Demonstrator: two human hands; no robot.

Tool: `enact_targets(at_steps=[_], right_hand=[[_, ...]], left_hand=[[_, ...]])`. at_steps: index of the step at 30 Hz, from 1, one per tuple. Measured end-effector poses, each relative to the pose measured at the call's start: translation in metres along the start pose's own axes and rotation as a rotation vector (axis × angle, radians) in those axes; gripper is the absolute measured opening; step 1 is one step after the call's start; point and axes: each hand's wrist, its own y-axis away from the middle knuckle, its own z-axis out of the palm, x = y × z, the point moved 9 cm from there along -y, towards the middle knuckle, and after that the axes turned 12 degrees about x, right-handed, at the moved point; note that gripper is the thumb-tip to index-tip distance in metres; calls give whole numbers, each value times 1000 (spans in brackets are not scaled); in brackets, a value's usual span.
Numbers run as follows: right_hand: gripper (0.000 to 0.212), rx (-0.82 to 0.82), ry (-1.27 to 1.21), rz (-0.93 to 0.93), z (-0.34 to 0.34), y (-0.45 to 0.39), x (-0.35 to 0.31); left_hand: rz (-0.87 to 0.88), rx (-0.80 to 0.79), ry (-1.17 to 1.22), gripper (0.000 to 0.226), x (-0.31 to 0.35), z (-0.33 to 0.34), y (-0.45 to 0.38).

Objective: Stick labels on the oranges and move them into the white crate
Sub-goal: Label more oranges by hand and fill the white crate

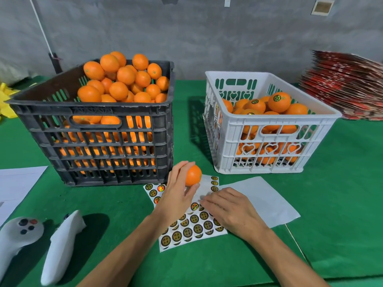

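Orange point(193, 175) in left hand point(178, 191), between crates

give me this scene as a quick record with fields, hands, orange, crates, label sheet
left hand: left hand grips one orange above the label sheet
right hand: right hand rests fingers on the label sheet, at a sticker
held orange label: none visible
black crate: black crate at left, heaped with unlabelled oranges
white crate: white crate at right, partly filled, top oranges show labels
surface: green table cover
stage: label not yet on the held orange
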Motion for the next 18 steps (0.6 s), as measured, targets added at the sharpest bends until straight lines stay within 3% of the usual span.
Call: enact_targets(at_steps=[5,12,18], right_hand=[[24,-35,-25,-25,3,0,-5],[23,-57,-132,192,5,2,8],[12,-1,-85,112,0,1,4]], left_hand=[[-12,4,1,60,-1,0,0],[-22,2,-12,59,-1,-2,0],[-35,2,-7,58,-2,-3,0]])
